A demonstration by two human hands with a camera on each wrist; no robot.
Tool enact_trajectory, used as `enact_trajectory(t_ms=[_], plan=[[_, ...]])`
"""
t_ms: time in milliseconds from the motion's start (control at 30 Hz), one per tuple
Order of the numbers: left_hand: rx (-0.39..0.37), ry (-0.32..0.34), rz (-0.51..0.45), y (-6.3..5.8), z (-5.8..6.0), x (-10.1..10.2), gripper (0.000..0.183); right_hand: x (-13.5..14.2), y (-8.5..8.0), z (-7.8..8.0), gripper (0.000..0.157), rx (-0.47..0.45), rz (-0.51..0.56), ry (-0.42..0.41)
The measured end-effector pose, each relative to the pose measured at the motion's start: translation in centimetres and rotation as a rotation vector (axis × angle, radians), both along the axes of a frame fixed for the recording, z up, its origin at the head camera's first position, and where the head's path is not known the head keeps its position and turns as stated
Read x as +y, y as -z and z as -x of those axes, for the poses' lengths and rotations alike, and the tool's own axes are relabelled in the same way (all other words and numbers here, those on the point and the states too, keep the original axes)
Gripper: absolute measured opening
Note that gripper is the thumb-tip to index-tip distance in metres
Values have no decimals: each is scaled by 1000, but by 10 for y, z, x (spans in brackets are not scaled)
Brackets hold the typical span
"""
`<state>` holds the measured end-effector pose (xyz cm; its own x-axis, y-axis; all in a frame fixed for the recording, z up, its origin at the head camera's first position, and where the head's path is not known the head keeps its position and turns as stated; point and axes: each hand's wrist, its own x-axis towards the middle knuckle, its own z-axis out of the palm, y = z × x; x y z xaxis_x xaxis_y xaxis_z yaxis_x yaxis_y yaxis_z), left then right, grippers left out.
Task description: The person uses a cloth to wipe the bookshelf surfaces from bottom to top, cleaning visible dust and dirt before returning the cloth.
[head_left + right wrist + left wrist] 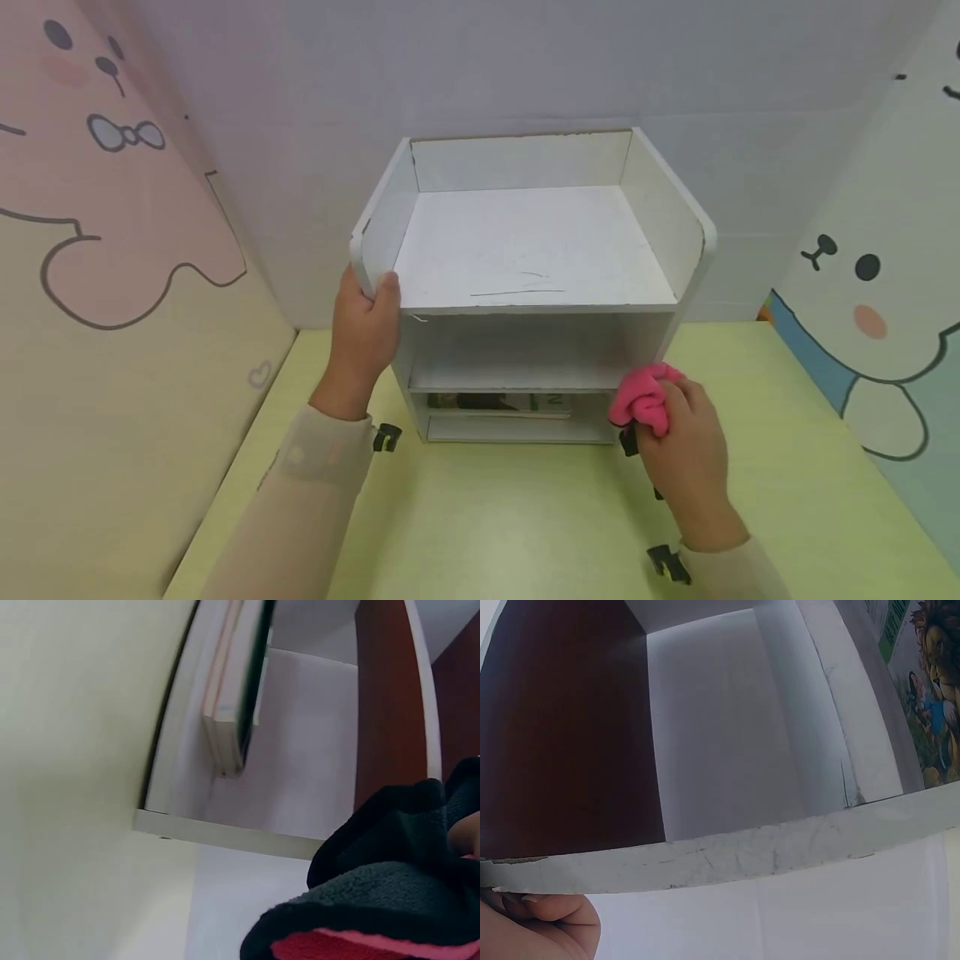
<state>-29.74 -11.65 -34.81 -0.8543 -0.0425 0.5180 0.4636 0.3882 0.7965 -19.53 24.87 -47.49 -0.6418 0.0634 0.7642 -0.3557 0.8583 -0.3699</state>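
Note:
A small white shelf unit (487, 242) stands upright on the table, with a walled top and two compartments below. My left hand (365, 337) grips the front edge of its left side panel, thumb on the inner face. In the left wrist view, part of that hand (555, 922) shows at the panel's scuffed edge (727, 859). My right hand (692, 454) holds a bunched pink cloth (640, 400) at the lower right front edge. The right wrist view shows the cloth's dark grey side (382, 892) lying over the panel edge (232, 836).
Books (498, 403) lie flat in the bottom compartment; one cover carries a lion picture (936, 682). A pale yellow-green table (495, 517) extends around the unit. Cartoon-printed panels (112, 400) flank both sides, and a pale wall (510, 67) stands behind.

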Motion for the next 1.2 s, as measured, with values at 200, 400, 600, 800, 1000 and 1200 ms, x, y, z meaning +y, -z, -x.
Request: enact_trajectory(t_ms=[200,400,600,800,1000,1200], plan=[[-2,-8,3,0,0,0,55,1,8,-3,28,-67,-26,9],[-5,-13,5,0,-1,0,56,1,17,-7,31,-168,-54,14],[1,-13,16,-2,-1,1,56,2,28,-12,44,-382,-128,-2],[5,-7,16,-2,0,1,55,4,44,-9,28,-548,-153,-5],[6,4,9,-2,0,1,55,3,51,-5,8,-646,-166,-17],[-11,-6,17,-2,0,1,55,5,45,0,6,-743,-216,-32]])
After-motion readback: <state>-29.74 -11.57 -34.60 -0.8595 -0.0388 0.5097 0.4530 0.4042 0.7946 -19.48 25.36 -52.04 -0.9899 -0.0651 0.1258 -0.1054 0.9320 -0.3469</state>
